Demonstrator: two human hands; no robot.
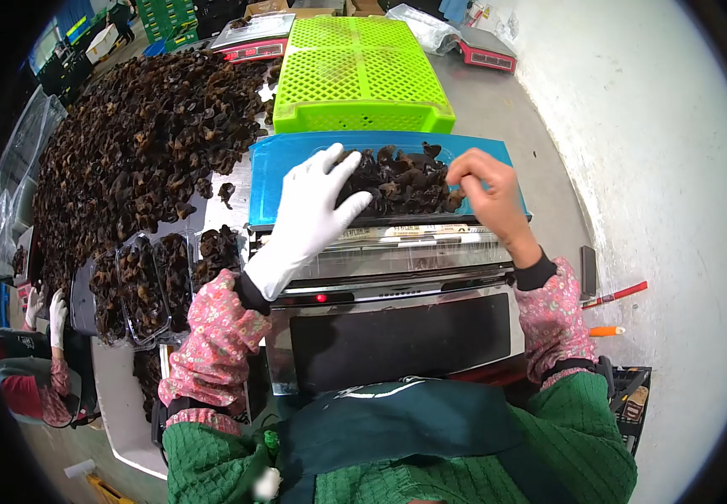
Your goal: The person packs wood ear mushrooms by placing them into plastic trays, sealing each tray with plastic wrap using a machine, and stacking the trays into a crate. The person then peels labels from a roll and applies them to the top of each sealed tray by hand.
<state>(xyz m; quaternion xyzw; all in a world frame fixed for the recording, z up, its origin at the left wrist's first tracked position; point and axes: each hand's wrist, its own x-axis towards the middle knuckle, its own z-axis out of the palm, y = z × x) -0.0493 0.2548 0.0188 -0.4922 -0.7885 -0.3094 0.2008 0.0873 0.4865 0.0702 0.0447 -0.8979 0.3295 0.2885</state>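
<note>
A clear tray of black wood ear mushrooms [397,185] rests on the blue surface [264,189] of a wrapping machine in front of me. My left hand [317,189], in a white glove, lies over the tray's left end with thumb and fingers apart, touching the mushrooms or the tray edge. At the right end is my ungloved right hand [491,193], its fingers curled into a pinch close to the outermost mushrooms. What the pinch holds, if anything, is hidden. Below the tray runs a roller area with printed labels [418,230], then a dark flat plate [401,332].
A large heap of loose wood ear mushrooms [136,134] covers the left table, with filled clear trays [141,286] at its near edge. Behind the machine stands an upturned green crate [359,76]. Scales [488,52] sit farther back. Another person's gloved hand [57,315] is at far left.
</note>
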